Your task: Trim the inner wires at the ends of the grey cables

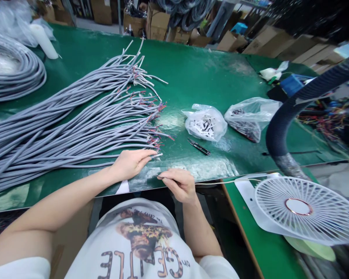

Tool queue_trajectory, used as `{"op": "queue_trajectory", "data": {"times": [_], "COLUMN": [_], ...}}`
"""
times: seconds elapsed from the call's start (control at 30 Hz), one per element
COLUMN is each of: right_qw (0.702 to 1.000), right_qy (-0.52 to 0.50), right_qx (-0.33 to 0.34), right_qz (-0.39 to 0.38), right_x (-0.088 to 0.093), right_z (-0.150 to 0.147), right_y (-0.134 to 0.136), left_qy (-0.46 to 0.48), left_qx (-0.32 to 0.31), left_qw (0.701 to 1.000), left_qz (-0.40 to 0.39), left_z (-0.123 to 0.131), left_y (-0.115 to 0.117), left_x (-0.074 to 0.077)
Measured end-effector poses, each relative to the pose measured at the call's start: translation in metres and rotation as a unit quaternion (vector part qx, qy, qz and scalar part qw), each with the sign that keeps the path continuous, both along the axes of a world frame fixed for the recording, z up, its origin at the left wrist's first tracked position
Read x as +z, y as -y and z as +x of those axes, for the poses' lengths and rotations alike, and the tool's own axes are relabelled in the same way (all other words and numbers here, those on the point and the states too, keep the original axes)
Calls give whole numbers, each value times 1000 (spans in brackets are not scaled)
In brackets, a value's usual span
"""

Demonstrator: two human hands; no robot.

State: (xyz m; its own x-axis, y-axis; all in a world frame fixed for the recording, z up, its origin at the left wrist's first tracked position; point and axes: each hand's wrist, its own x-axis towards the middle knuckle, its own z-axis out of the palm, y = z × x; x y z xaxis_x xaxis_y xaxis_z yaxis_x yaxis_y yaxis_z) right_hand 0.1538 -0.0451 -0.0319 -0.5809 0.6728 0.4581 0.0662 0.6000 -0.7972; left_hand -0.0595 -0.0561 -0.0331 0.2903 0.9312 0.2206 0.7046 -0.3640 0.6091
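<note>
the work looks partway along. across the desk (192, 73), many of the grey cables (84, 87) already end in bare coloured wires (154, 141), fanned out toward the middle. the held cable (158, 155), near the front edge, shows a pale end with no coloured wires that i can make out, so it seems yet to be finished; how many others are left is unclear in the tangle.

the left hand's (132, 162) grip is closed around that cable just behind its tip. the right hand's (180, 184) grip is pinched, thumb against finger, just beside and apart from the cable; something small and dark shows at the fingertips, too small to identify. snips (198, 147) lie near a bag of white and black pieces (206, 124).
</note>
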Motion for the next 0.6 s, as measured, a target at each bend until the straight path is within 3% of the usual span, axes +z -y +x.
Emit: {"op": "queue_trajectory", "data": {"times": [0.13,0.27,0.6], "right_qw": [997,989,985], "right_qy": [24,70,153], "right_qx": [-69,-127,-73], "right_qz": [-1,4,35], "right_x": [-4,-9,-9], "right_z": [10,24,22], "right_y": [-6,-16,-23], "left_qy": [-15,-25,-40], "left_qx": [29,28,7], "left_qw": [999,999,998], "left_qz": [-37,-16,50], "left_z": [1,2,2], "left_y": [2,4,4], "left_x": [7,7,6]}}
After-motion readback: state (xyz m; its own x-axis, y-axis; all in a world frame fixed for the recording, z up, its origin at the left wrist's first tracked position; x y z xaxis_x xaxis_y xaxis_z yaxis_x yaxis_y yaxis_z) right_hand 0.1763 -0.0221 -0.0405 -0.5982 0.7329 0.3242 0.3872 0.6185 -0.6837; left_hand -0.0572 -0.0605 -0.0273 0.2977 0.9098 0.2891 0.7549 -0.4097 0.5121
